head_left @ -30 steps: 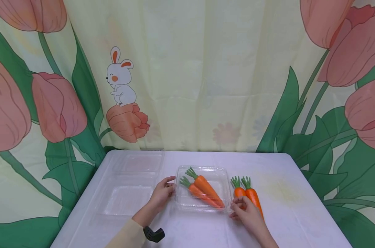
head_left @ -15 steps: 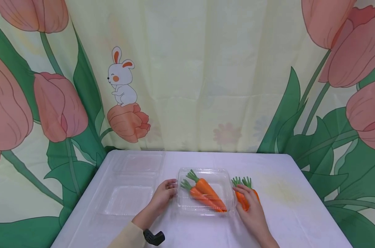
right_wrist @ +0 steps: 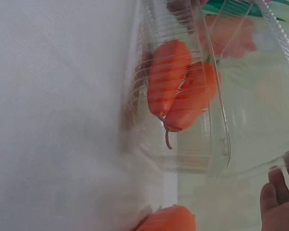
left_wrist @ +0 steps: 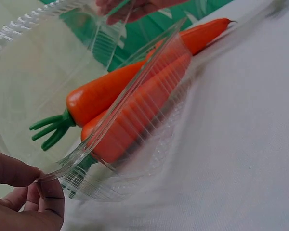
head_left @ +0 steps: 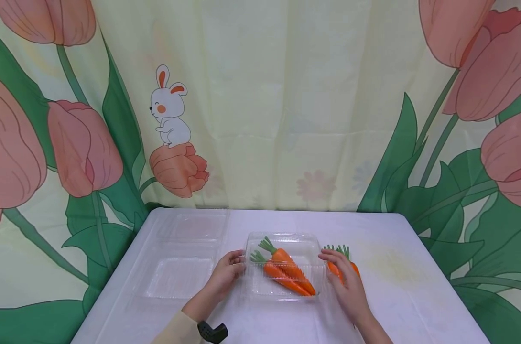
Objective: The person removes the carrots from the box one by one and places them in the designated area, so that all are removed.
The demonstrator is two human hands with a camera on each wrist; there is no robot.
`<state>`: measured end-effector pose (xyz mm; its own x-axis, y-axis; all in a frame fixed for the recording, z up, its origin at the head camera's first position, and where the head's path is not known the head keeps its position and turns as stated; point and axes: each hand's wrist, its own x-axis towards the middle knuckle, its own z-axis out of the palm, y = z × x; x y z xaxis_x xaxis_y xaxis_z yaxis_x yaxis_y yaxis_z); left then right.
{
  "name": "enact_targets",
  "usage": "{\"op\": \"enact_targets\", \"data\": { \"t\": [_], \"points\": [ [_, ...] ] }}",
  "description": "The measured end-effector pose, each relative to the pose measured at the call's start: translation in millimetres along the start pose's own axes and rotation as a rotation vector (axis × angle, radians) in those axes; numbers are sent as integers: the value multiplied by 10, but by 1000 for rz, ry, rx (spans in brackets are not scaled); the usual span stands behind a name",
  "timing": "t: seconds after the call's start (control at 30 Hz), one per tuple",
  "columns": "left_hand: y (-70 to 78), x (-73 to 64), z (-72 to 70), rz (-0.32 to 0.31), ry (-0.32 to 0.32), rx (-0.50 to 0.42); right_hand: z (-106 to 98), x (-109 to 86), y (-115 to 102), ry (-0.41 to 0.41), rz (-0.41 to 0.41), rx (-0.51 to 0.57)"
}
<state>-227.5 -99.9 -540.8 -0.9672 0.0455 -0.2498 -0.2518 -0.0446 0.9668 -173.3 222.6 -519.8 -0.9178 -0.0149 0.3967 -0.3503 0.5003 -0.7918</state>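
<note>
A clear plastic clamshell box (head_left: 260,289) stands mid-table, its lid (head_left: 305,237) partly raised. Two orange carrots (head_left: 291,265) with green tops lie slantwise inside. My left hand (head_left: 227,273) is at the box's left side; in the left wrist view its thumb and fingers (left_wrist: 14,171) pinch the corner of the base's rim (left_wrist: 130,96). On the right side, my right hand (head_left: 345,282) has its fingers extended, fingertips right at the lid's edge in the right wrist view. Two more carrots (head_left: 334,271) lie beside the box, partly hidden behind that hand.
Another clear clamshell box (head_left: 176,279) lies opened flat at the table's left, its lid half (head_left: 196,224) toward the back. A curtain (head_left: 252,119) printed with tulips and a rabbit hangs behind the white-covered table (head_left: 394,296).
My right hand has shifted up from the box's front right corner to its right side. The lid's front edge sits higher, and the box has come slightly nearer. The left hand stays at its side.
</note>
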Motion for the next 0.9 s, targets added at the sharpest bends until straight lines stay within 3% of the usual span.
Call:
{"op": "enact_targets", "data": {
  "t": [0.17,0.47,0.9],
  "points": [
    [-21,-10,-19,8,-9,-30,0,94,-17,-6,-39,177],
    [-38,-14,-15,11,-17,-43,0,262,-80,0,56,302],
    [-27,-18,-11,3,-22,-43,5,613,-30,15,84,532]
  ]
}}
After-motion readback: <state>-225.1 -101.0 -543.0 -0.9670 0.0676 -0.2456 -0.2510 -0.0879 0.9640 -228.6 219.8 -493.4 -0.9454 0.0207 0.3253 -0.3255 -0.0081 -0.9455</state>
